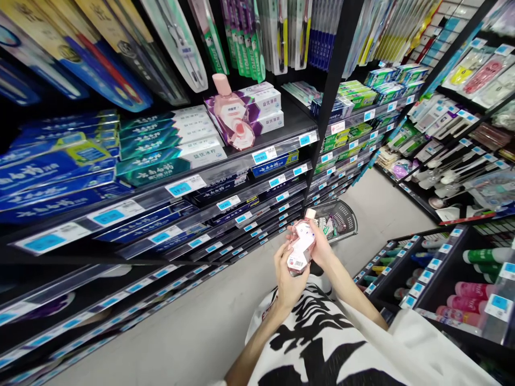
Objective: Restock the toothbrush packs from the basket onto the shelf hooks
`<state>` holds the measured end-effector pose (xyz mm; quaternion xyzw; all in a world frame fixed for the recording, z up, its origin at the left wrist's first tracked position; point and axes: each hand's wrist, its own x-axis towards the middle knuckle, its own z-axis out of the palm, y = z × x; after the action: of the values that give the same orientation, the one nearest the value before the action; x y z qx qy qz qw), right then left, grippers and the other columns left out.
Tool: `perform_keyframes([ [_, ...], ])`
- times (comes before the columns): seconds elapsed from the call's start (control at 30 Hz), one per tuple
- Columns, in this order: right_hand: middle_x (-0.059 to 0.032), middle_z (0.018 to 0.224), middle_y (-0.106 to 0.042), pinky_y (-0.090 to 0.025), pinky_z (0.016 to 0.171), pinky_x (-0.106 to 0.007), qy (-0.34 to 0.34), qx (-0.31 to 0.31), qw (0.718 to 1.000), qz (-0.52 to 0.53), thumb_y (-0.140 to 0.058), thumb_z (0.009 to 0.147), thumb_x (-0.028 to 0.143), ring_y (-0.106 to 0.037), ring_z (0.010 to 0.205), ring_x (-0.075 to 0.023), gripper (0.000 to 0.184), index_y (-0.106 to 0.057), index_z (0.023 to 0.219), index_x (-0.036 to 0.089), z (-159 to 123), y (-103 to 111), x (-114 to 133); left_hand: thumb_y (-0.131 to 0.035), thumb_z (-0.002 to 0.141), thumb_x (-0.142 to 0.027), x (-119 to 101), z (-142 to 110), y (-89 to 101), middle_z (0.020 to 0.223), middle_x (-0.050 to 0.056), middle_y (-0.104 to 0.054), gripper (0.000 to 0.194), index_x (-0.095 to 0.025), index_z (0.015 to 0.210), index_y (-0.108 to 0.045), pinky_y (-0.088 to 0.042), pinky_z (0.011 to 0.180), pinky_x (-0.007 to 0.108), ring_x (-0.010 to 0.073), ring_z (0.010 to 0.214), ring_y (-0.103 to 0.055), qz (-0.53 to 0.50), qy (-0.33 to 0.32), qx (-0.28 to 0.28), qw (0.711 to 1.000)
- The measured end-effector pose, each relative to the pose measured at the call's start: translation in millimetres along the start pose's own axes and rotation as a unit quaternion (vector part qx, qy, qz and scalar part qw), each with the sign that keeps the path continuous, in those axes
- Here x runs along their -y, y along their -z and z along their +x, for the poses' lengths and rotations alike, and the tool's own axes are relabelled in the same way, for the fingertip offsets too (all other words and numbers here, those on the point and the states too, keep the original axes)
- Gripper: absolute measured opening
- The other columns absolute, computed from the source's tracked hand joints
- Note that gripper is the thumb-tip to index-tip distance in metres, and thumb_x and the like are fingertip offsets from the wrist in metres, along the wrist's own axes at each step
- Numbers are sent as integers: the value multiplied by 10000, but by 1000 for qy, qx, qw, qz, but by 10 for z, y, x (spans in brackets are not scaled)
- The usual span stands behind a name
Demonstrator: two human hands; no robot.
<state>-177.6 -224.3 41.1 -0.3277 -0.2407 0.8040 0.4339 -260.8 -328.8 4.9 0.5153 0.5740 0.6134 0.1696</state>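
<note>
Between my two hands is a pink mouthwash bottle (301, 247) with a pale cap, its back label and barcode facing up toward me. My left hand (290, 284) wraps around its lower left side. My right hand (321, 244) grips it along the upper right side, near the cap. A second, similar pink bottle (234, 115) lies tilted on the shelf to the left, leaning on white and purple toothpaste boxes (267, 102). Just beyond my hands, a dark shopping basket (346, 219) with several small packages in it sits on the floor.
Blue toothpaste boxes (52, 177) and green ones (164, 139) are stacked on the left shelf, below hanging toothbrush packs (241, 40). Price tags line the shelf edges (185, 186). At the right stands a low rack (432, 262) with bottles and tubes. Grey floor (209, 316) runs between.
</note>
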Motion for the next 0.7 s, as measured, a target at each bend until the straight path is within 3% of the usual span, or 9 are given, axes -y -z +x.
perform_keyframes([
  [0.4, -132, 1011, -774, -617, 662, -329, -2, -5, 999, -40, -716, 875, 513, -762, 816, -261, 420, -715, 1048, 130, -18, -131, 100, -715, 773, -81, 50, 27, 33, 1467, 163, -426, 828, -268, 1504, -372, -436, 1128, 487, 313, 1405, -440, 12, 0, 21, 1000],
  [0.7, -132, 1006, -774, -615, 708, -332, -11, -5, 999, -47, -740, 854, 522, -759, 807, -259, 429, -730, 1027, 129, 29, -139, 87, -681, 780, -60, 54, 57, 78, 1455, 176, -440, 814, -217, 1511, -360, -431, 1140, 475, 289, 1396, -453, 50, -33, 23, 998],
])
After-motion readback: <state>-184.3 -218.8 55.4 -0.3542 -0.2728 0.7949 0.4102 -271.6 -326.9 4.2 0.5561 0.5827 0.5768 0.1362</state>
